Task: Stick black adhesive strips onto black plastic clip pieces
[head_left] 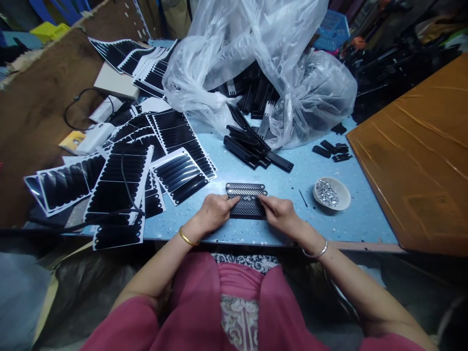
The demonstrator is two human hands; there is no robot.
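Observation:
Several black strips with a mesh-like pattern [247,210] lie side by side on the table before me. A few small metal rings [247,198] rest on them between my fingertips. The curled fingers of my left hand [216,212] are at the strips' left end, its index fingertip touching their surface. At the opposite end, my right hand [282,214] is closed with thumb and index finger together against a strip. Whatever small piece either pinch may hold is hidden. To the right stands a white bowl [345,197] of small shiny metal pieces.
Sheets of black stickers [120,175] cover the table's left side. Behind the strips, a clear plastic bag [310,92] spills black plastic parts [252,146]. Small black pieces [331,148] and a thin dark pin [303,198] lie rightward. A brown taped board [420,161] borders the right.

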